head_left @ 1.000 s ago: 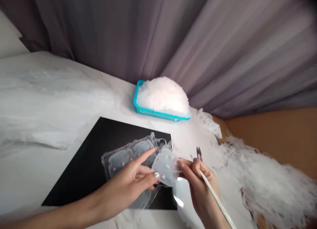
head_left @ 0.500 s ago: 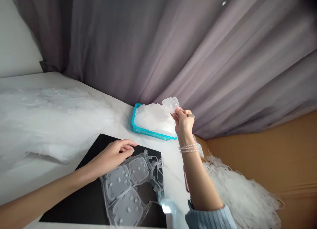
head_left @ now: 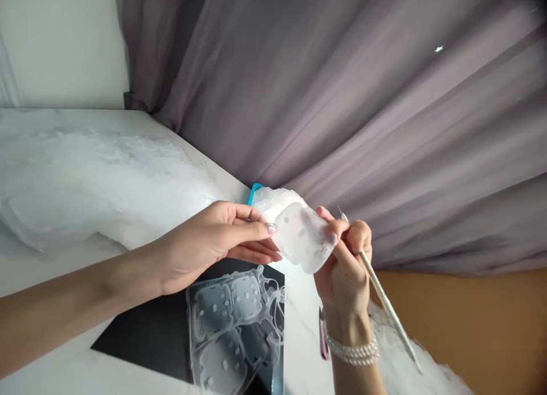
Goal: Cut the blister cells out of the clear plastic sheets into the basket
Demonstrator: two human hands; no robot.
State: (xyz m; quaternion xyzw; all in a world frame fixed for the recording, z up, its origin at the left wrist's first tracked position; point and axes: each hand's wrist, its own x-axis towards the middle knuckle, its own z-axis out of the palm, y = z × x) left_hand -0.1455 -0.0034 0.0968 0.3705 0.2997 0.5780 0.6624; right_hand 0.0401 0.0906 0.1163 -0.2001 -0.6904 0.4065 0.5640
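I see a translucent piece (head_left: 301,238) held up between both hands: the left hand (head_left: 217,238) lightly pinches its left edge, and the right hand (head_left: 346,258) nips the opposite edge between thumb and fingers, with a thin white tool (head_left: 390,309) slanting through that same hand. The piece looks feather-light, thin and springy, probably smooth enough to slip; hard pulling could crease or tear it, so its rim seems the safest hold. Just beyond the grip, white pieces (head_left: 276,198) heap up in a blue basket (head_left: 255,191); below, a moulded sheet (head_left: 217,363) lies on a black mat (head_left: 149,343).
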